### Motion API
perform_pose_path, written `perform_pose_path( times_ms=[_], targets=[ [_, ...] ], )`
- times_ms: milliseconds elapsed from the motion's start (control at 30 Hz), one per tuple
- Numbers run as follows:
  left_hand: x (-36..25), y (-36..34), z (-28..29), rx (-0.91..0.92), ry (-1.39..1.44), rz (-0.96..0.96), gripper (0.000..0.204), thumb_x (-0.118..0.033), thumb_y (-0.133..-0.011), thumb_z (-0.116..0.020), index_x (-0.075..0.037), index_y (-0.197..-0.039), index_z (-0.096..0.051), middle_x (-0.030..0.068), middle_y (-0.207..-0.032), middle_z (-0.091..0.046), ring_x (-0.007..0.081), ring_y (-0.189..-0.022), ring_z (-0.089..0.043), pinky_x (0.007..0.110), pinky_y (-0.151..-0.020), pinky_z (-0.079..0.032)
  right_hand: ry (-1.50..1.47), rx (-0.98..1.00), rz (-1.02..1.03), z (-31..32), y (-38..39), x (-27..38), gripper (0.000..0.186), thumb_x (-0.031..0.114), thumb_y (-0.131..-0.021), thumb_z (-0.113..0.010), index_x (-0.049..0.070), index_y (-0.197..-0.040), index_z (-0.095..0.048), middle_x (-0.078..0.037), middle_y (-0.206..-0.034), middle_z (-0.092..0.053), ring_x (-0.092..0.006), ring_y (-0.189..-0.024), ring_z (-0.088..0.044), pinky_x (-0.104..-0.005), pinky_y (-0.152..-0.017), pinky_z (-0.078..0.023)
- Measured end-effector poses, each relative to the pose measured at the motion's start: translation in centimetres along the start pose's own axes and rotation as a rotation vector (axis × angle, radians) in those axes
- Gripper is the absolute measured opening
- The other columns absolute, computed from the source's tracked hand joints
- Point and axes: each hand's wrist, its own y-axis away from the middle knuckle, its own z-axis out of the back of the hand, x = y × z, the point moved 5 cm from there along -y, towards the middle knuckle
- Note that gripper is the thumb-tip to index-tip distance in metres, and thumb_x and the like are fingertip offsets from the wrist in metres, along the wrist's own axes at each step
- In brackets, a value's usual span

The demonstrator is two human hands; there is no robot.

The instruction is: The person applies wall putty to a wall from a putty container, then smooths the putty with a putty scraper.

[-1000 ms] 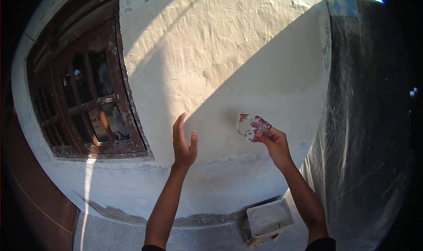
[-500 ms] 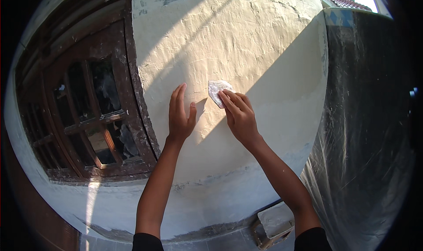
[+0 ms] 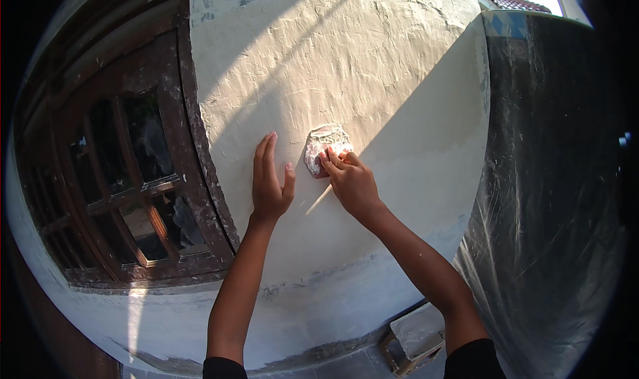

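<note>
My right hand [image 3: 354,190] grips a small angular scraper [image 3: 323,134], smeared with pale filler over reddish patches, and presses it against the rough cream plastered wall [image 3: 359,59], in the sunlit band near the diagonal shadow edge. My left hand [image 3: 269,187] is just left of the scraper with its fingers stretched upward and apart, holding nothing; it is at the wall's surface, though whether it touches is unclear.
A brown wooden window [image 3: 123,206] with small panes fills the left side. Dark plastic sheeting [image 3: 539,179] hangs on the right. Low by the wall's foot, a grey, plaster-stained container [image 3: 416,329] sits on something box-like. A tiled roof and foliage show at the top right.
My right hand has moved up and left, bringing the scraper onto the sunlit plaster, then slightly lower. My left hand has risen slightly, still open. The view has shifted a little.
</note>
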Motion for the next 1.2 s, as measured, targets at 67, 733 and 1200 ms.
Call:
perform_pose_path(
  times_ms=[67, 733, 1200],
  targets=[
    [-0.1, 0.0, -0.1, 0.006, -0.016, -0.01, 0.058, -0.012, -0.094, -0.05, 0.005, -0.147, -0.034, 0.0257, -0.145, -0.042, 0.0411, -0.137, -0.041, 0.049, -0.115, -0.033, 0.023, 0.013, 0.029, -0.3, 0.4, -0.2, 0.041, 0.006, -0.085, -0.061, 0.006, -0.125, -0.067, -0.008, -0.129, -0.067, -0.0199, -0.106, -0.063, -0.0283, -0.088, -0.055],
    [-0.7, -3.0, -1.4, -0.065, -0.28, -0.128, 0.057, -0.011, -0.091, -0.052, 0.004, -0.144, -0.04, 0.0222, -0.143, -0.048, 0.0376, -0.134, -0.047, 0.053, -0.115, -0.035, -0.315, -0.271, -0.005, 3.2, 2.2, -0.1, 0.029, 0.001, -0.083, -0.069, 0.0, -0.111, -0.059, -0.012, -0.11, -0.062, -0.0287, -0.091, -0.057, -0.0402, -0.079, -0.046],
    [-0.5, -3.0, -1.6, -0.042, -0.289, -0.135, 0.057, -0.012, -0.092, -0.051, 0.004, -0.145, -0.037, 0.0221, -0.142, -0.047, 0.0378, -0.135, -0.046, 0.054, -0.114, -0.034, -0.774, -0.358, -0.672, 0.5, -3.5, -4.3, 0.031, 0.026, -0.081, -0.079, 0.002, -0.087, -0.06, -0.012, -0.08, -0.062, -0.0273, -0.085, -0.053, -0.041, -0.08, -0.042]
  ],
)
